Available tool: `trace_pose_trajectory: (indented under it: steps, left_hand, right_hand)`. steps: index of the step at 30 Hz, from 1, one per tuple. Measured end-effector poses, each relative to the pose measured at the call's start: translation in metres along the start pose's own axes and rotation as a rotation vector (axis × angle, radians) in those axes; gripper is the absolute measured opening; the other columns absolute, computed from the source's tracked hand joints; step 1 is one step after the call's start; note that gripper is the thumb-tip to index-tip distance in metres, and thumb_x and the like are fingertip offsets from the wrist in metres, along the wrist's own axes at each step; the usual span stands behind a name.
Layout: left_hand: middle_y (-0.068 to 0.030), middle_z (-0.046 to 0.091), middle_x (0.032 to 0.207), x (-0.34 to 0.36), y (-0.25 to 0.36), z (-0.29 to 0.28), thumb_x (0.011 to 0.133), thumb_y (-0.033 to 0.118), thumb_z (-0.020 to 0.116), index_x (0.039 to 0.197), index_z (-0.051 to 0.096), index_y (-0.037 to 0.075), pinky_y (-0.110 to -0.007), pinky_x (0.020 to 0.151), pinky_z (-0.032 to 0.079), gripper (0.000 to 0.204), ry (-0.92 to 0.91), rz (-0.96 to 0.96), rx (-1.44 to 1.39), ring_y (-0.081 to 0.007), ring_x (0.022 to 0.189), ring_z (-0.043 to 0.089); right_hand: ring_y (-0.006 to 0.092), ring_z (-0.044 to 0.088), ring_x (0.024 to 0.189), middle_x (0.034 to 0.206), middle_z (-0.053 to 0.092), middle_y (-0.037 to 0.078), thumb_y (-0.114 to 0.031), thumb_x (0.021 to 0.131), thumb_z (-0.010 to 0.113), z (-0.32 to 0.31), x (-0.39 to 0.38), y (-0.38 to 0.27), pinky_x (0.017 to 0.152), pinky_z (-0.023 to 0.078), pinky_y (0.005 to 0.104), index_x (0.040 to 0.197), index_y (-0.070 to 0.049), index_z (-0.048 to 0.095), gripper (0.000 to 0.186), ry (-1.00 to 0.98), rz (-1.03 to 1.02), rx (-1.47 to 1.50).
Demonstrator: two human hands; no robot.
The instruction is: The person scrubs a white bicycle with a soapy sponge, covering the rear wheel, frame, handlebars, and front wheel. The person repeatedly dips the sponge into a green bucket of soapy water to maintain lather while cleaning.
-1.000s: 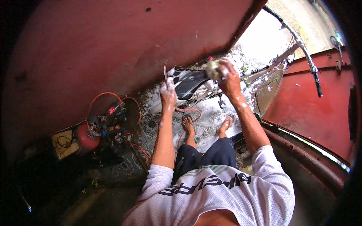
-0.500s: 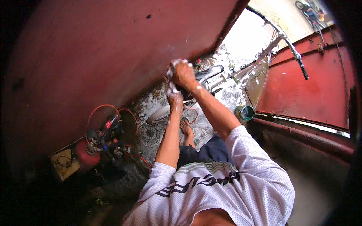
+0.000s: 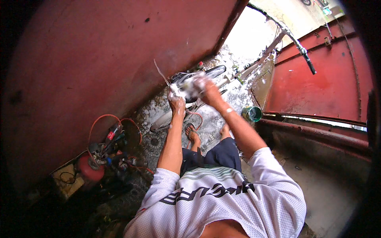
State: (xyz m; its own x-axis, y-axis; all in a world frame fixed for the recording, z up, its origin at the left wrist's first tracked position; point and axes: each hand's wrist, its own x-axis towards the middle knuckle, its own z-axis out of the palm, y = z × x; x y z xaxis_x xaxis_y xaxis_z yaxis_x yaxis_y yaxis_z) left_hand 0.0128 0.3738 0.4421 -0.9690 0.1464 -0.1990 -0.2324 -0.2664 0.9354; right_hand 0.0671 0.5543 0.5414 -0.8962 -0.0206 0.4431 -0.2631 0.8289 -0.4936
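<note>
A soapy bicycle (image 3: 260,61) stands in front of me, its handlebar (image 3: 295,37) at the upper right and its rear wheel (image 3: 158,122) at the lower left. My left hand (image 3: 177,102) is covered in white suds, with its fingers curled around something the foam hides. Close beside it, my right hand (image 3: 204,86) is smeared by motion over the bicycle's rear part, so its fingers cannot be made out. A pale streak (image 3: 160,72) rises above the left hand against the red wall. Black curved bicycle parts (image 3: 216,71) show just past the right hand.
A red wall (image 3: 99,51) runs along the left and a red metal gate (image 3: 313,79) is at the right. A green bucket (image 3: 252,114) stands near the gate. At the lower left sits a red-tanked machine (image 3: 91,166) with an orange hose (image 3: 104,116). Foam covers the patterned floor (image 3: 152,139).
My hands were close together, the right above the left; now the right has swung to the right, apart from the left. The pale streak has appeared. The whole view has shifted slightly.
</note>
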Motion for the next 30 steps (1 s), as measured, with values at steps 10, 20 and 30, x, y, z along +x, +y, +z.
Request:
trace_pose_trajectory:
  steps: [10, 20, 30]
  left_hand:
    - [-0.0207, 0.062, 0.102, -0.035, 0.026, 0.075, 0.090, 0.007, 0.050, 0.115, 0.055, -0.003, -0.039, 0.085, 0.047, 0.028, 0.043, -0.045, 0.576, -0.0338, 0.098, 0.059]
    - [-0.0250, 0.061, 0.106, -0.026, 0.023, 0.083, 0.096, 0.021, 0.045, 0.111, 0.058, -0.003, -0.044, 0.086, 0.044, 0.031, 0.140, -0.052, 0.716, -0.0406, 0.101, 0.057]
    - [-0.0233, 0.064, 0.103, -0.016, 0.022, 0.069, 0.088, 0.012, 0.048, 0.111, 0.059, -0.003, -0.043, 0.086, 0.046, 0.029, 0.182, -0.028, 0.607, -0.0384, 0.102, 0.059]
  right_hand:
    - [0.0358, 0.061, 0.099, 0.108, 0.064, 0.015, -0.011, 0.073, 0.070, -0.023, -0.032, 0.026, 0.087, 0.048, 0.0468, 0.103, -0.009, 0.066, 0.030, -0.016, 0.097, -0.177]
    - [0.0312, 0.060, 0.092, 0.107, 0.056, 0.010, -0.021, 0.075, 0.067, -0.037, -0.013, 0.024, 0.079, 0.050, 0.0445, 0.099, -0.018, 0.072, 0.025, -0.177, 0.075, -0.416]
    - [0.0331, 0.063, 0.086, 0.101, 0.058, 0.013, -0.017, 0.075, 0.067, -0.036, -0.005, 0.006, 0.076, 0.052, 0.0444, 0.089, -0.006, 0.070, 0.018, -0.079, 0.052, -0.187]
